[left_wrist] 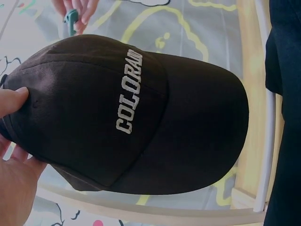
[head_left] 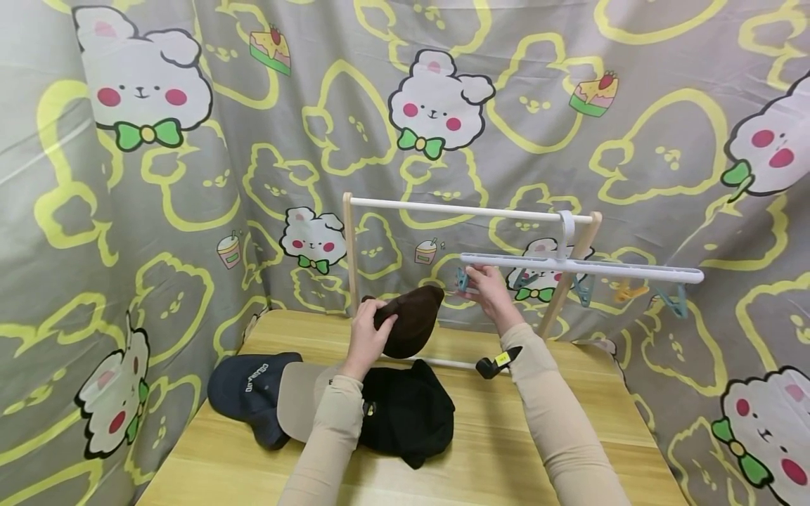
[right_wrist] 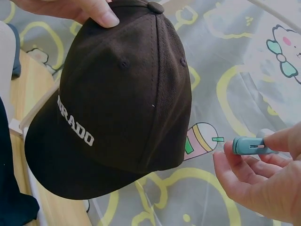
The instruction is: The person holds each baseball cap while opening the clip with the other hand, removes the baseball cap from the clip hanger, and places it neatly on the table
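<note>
My left hand grips a dark brown baseball cap by its crown, thumb on the outside. White lettering on the cap's front shows in the left wrist view. To the right, my right hand pinches a blue-green clip between thumb and fingers. That clip is at the left end of a pale hanger, which hooks over the rack's white top bar. In the right wrist view the cap and the clip are a short way apart.
On the wooden table lie a navy cap, a beige cap and a black cap, side by side. More clips hang along the hanger, one of them an orange clip. A patterned curtain surrounds the table.
</note>
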The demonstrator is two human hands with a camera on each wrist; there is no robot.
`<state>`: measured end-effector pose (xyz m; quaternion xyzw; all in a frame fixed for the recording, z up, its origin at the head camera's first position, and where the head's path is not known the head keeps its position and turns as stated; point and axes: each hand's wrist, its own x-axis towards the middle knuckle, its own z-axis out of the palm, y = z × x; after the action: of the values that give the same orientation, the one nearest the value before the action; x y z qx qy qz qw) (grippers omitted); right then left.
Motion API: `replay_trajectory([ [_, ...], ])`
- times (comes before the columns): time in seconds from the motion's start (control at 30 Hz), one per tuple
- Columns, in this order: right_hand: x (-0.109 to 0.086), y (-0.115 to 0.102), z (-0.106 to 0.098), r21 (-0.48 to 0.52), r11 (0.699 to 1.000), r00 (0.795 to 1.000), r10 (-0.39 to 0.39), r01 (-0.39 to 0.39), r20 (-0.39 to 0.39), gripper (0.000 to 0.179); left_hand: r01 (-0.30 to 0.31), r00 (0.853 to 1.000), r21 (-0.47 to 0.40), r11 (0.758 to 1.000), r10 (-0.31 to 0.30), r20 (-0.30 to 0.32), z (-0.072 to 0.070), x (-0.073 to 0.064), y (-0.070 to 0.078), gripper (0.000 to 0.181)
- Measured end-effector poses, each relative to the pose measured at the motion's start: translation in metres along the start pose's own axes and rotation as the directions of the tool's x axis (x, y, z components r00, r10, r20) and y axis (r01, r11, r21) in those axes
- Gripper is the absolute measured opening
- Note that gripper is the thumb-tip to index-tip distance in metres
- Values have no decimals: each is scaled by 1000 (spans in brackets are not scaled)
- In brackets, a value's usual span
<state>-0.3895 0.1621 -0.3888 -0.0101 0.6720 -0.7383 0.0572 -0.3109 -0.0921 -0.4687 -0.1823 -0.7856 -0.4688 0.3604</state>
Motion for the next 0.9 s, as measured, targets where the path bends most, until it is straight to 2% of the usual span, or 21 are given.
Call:
replay_trajectory([
  [0.23,-1,-2,-8,27,1000,1000,0,1,-22,33,0,1000,-4,1000,0,-6,0,1,3,14],
  [0.47,0,0,-16,23,1000,1000,-5,6,-27,37,2,1000,-4,1000,-2,-4,0,0,3,15],
  [0.67,-3,-1,-21,27,999,1000,-22,23,-19,14,-11,1000,-8,1000,11,-3,-1,0,5,16],
  [0.73,-3,-1,-23,28,999,999,-24,25,-21,19,-11,1000,-11,1000,11,-3,-2,1,5,16],
  [0.9,-3,-1,-27,8,1000,999,-9,9,-38,49,-7,1000,-7,1000,7,-10,-5,3,8,17],
])
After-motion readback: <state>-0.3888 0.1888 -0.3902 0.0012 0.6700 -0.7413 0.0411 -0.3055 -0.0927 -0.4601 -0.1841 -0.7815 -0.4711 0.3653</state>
